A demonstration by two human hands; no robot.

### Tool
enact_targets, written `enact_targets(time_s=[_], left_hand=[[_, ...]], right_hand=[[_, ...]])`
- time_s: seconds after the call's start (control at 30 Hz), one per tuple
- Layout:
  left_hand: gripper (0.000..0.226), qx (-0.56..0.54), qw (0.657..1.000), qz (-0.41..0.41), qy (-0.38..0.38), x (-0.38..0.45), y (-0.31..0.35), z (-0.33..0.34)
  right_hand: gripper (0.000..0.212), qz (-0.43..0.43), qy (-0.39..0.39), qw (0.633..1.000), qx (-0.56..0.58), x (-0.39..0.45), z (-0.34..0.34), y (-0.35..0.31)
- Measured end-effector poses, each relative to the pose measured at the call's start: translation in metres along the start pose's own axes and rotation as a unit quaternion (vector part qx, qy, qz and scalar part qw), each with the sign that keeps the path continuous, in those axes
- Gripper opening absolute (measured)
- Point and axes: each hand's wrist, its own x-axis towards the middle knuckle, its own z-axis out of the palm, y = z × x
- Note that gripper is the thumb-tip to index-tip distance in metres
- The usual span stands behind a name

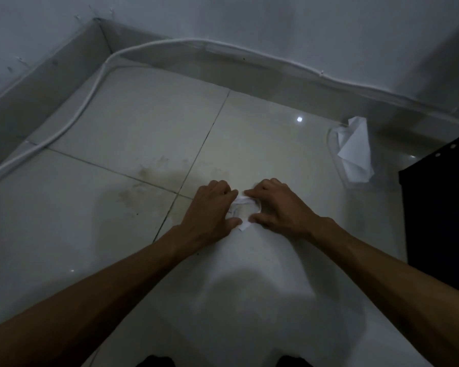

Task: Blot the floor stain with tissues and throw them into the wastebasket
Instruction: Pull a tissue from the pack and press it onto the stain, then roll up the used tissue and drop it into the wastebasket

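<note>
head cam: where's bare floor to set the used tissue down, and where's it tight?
Free: the far-left tile between the white cable and the stain, and the far-right tile between the grout line and the tissue pack. Near floor between the forearms is bare too. Crowded: the right edge, with the pack beside the black cabinet, and where left hand and right hand grip the tissue.

Dim corner — pale glossy floor tiles (pixel 133 123), white cable (pixel 96 83) along skirting.

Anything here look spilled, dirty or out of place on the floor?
Yes. A brownish smear, the stain, spreads across the tile joint left of both hands, which bunch a tissue beside it, not on it. A clear tissue pack lies on the floor by the wall.
</note>
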Motion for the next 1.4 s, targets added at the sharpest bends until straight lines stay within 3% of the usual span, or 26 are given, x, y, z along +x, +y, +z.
enact_targets(time_s=[0.23, 0.43, 0.63, 1.0, 1.27, 1.4], left_hand=[[0.035, -0.014, 1.000, 0.003, 0.014, 0.006, 0.005, 0.002], [0.018, -0.034, 0.999, 0.027, 0.028, 0.004, 0.012, 0.002], [0.022, -0.037, 0.998, 0.021, 0.042, -0.003, 0.020, 0.009], [0.027, -0.060, 0.998, 0.007, 0.015, -0.029, 0.038, 0.022], [0.027, -0.085, 0.996, -0.030, -0.007, -0.052, 0.053, 0.025], [0.014, -0.220, 0.966, -0.111, 0.075, -0.061, 0.062, 0.013]], right_hand=[[0.051, -0.020, -0.008, 0.999, -0.049, -0.001, -0.002, -0.007], [0.059, 0.009, -0.029, 0.999, 0.020, -0.002, -0.007, -0.020], [0.026, 0.014, 0.020, 0.999, 0.043, -0.006, 0.002, -0.019], [0.013, 0.032, 0.057, 0.997, 0.039, -0.036, 0.014, -0.035], [0.011, 0.147, 0.051, 0.984, 0.085, -0.059, 0.018, -0.058], [0.014, 0.240, 0.075, 0.942, 0.223, -0.062, 0.018, -0.068]])
